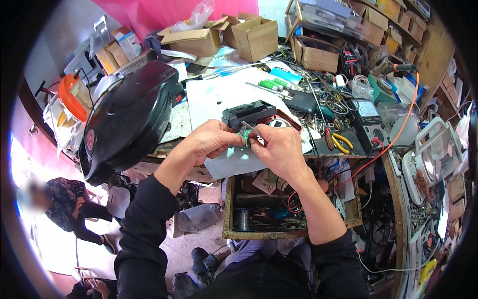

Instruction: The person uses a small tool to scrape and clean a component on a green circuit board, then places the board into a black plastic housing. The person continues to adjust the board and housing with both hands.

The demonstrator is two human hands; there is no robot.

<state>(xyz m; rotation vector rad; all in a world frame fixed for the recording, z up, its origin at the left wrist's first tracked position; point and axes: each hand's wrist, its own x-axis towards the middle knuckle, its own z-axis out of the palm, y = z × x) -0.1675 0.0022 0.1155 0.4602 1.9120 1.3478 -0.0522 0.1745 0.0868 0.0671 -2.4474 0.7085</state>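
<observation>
My left hand (211, 141) pinches a small green circuit board (245, 135) by its edge, over the front of the workbench. My right hand (280, 151) is closed around a slim grey metal tool (251, 128), which slants across the board. Its tip is too small to make out, so I cannot tell whether it is tweezers or a blade. Just behind my hands sits a black plastic housing (249, 112) on a white sheet (201, 102). My fingers hide part of the board.
A large black plastic shell (130, 117) stands left. Yellow-handled pliers (342, 143), a meter (368, 112) and green cylindrical cells (273, 83) lie on the bench. Below, an open wooden drawer (291, 233) holds a wire spool (242, 219). A red-orange cable (398, 135) arcs right. Someone sits lower left (69, 202).
</observation>
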